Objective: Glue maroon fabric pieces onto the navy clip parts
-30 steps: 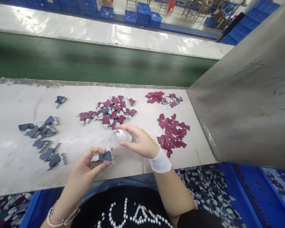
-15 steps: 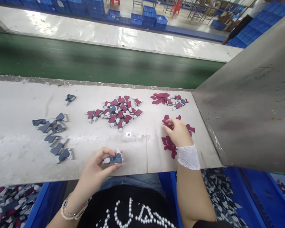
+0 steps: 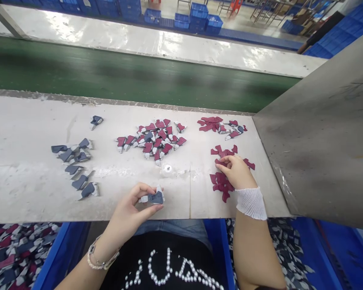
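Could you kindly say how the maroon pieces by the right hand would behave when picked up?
The maroon pieces lie flat and overlapping, so they are probably thin and floppy. They look small, so probably light.

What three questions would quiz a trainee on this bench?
1. What does the left hand hold?
2. True or false: the right hand has a white mesh wrap at its wrist.
3. The loose pieces by the right hand are: A grey, B maroon, C green?

Key: 1. A grey piece; 2. True; 3. B.
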Action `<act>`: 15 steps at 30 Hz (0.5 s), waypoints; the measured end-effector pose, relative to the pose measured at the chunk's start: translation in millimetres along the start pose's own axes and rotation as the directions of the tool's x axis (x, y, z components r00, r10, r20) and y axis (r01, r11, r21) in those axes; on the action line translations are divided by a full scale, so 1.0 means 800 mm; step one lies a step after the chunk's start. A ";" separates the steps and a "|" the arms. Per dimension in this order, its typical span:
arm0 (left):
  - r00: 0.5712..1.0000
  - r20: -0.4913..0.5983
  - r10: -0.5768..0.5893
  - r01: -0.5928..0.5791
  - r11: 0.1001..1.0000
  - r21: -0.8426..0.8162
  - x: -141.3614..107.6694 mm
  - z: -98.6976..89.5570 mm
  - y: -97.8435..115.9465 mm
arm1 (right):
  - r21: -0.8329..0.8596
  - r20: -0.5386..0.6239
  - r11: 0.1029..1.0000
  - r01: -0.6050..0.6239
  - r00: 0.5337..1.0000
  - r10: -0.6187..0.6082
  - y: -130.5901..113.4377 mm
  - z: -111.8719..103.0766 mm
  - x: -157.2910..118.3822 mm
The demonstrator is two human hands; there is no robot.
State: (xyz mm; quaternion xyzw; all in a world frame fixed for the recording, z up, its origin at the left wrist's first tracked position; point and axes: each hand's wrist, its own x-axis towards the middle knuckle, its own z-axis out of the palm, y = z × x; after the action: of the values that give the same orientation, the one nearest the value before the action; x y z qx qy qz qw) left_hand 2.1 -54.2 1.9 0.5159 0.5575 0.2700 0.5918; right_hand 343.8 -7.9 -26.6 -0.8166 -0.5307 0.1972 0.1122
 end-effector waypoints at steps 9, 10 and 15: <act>0.989 -0.041 0.141 -0.145 0.984 -0.108 0.010 0.018 -0.017 | 0.287 0.124 0.949 0.129 0.978 -0.171 -0.049 -0.021 -0.053; 0.984 -0.072 0.161 -0.169 0.979 -0.117 0.011 0.022 -0.020 | 0.347 0.178 0.924 0.163 0.955 -0.236 -0.061 -0.023 -0.067; 0.924 -0.169 0.343 -0.360 0.929 -0.086 0.014 0.035 -0.031 | 0.694 0.392 0.707 0.136 0.753 -0.528 -0.118 -0.012 -0.122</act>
State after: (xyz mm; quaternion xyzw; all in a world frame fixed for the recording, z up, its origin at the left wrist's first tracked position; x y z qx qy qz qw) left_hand 25.2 -60.6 -29.1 0.5506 0.4826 0.4419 0.5184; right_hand 235.4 -57.9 38.7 -0.5187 -0.5871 0.5690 0.2500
